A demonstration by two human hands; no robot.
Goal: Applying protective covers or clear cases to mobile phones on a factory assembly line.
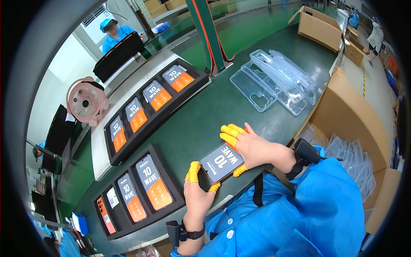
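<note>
A smartphone (222,162) with a grey and orange printed film on its face is held between my two hands at the near edge of the green bench. My left hand (198,197), in yellow finger cots, has its thumb and fingers around the phone's left end. My right hand (253,150), also in yellow finger cots, grips the phone's right end and covers part of the orange area. Left of my left hand lies a black foam tray (174,188). It holds two phones with printed film, an orange phone (105,215) and a white label (112,198).
Farther off, a second black tray (162,112) with several phones rests on a white board. Clear plastic cases (274,81) are piled at the far right, near an open carton (319,28). A large carton (355,98) stands beside my right arm. A pink fan (87,101) stands left.
</note>
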